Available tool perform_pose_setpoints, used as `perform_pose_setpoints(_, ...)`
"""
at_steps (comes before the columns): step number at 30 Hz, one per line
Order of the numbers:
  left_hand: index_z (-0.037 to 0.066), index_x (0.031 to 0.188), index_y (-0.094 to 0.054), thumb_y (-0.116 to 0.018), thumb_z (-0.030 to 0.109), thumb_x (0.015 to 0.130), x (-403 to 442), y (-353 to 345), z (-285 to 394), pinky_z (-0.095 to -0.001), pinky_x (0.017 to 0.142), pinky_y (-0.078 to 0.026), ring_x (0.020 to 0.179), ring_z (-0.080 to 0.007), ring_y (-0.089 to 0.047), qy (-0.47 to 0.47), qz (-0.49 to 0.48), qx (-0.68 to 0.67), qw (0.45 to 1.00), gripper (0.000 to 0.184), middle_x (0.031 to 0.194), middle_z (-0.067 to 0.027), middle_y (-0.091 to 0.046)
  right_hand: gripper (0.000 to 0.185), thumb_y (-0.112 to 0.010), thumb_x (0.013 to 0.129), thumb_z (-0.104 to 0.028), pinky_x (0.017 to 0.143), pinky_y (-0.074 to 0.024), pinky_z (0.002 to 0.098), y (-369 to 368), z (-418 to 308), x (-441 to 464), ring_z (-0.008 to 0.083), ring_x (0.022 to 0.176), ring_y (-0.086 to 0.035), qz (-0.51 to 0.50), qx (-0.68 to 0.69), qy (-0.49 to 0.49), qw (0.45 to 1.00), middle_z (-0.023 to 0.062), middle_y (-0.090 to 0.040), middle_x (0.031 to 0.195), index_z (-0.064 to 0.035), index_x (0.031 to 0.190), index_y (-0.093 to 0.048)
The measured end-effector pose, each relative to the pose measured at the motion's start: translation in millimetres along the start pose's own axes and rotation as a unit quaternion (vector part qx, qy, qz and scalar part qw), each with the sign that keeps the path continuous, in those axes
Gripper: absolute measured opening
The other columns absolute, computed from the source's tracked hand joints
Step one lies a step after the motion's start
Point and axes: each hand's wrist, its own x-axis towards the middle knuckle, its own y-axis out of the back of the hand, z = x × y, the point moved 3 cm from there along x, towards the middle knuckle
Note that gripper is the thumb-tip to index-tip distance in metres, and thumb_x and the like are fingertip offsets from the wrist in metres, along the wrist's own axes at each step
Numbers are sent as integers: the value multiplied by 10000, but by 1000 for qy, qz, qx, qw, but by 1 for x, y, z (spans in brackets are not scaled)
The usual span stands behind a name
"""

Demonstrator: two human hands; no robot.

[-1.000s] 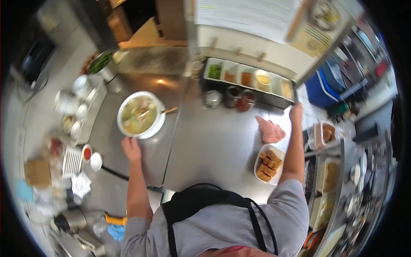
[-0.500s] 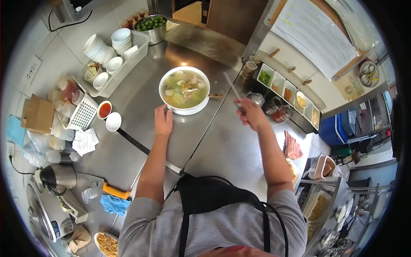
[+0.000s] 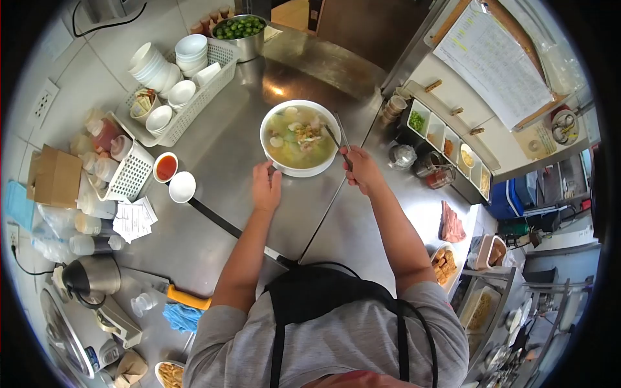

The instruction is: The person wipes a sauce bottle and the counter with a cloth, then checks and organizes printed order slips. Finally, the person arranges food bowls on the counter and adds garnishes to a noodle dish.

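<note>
Stainless steel made up the worktop [image 3: 223, 184], its left side lined with a grey basket [image 3: 195, 110] of white bowls and a white basket [image 3: 132, 173] of bottles, its right side with a row of topping containers [image 3: 446, 147]. The left forearm reached from the near edge toward the far edge, and the left hand [image 3: 266, 187] lay palm down with its fingers slightly spread, holding nothing, their tips at the near left side of the soup bowl [image 3: 299, 137]; whether they touched it could not be told. The right forearm slanted inward, and the right hand [image 3: 362, 170] was closed around two thin sticks [image 3: 337, 137], whose tips angled up beside the bowl's right rim. Half a second earlier, that hand had been farther from the bowl, with its utensil lifted and blurred over the steel; now it had come in close to the rim, while the left hand had kept its place by the bowl. Round, white and full, the bowl stood on a white plate [image 3: 304, 172] left of the worktop's seam, toward the far edge. Its cloudy yellow-green broth held pale round pieces at the left and a brown, crumbly heap near the middle, with pinkish pieces around it.
</note>
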Motion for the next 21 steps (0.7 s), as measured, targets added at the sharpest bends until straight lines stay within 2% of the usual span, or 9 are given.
perform_pose_setpoints(5,2,988,-455,-477,112,778,-1,-1,-4,-249,658,-391,736,-159,-455,-11,1,5,1000,239,884,-90,-435,215,-337,812,-202,338,-264,212,-3,1,0,69,406,-318,3,-2,-5,1000,16,-403,636,-88,963,-439)
perform_pose_setpoints(8,11,989,-457,-491,143,759,-1,-1,-6,-294,653,-426,765,-216,-488,-5,-1,10,1000,267,935,-129,-445,210,-335,813,-204,341,-270,220,-4,-1,-1,73,408,-324,12,-7,-6,1000,16,-402,634,-90,951,-443)
perform_pose_setpoints(11,13,987,-460,-490,142,760,-1,-1,-5,-292,648,-427,762,-211,-487,11,-1,-2,1000,263,935,-125,-444,202,-331,810,-202,345,-277,227,-3,0,3,76,412,-332,22,0,-7,1000,15,-403,634,-93,933,-449)
perform_pose_setpoints(21,11,988,-459,-491,140,759,0,0,-1,-298,672,-416,757,-212,-489,-20,7,13,1000,264,938,-126,-445,200,-327,803,-201,343,-297,231,-3,-1,3,80,413,-350,38,-20,0,999,8,-405,620,-104,924,-453)
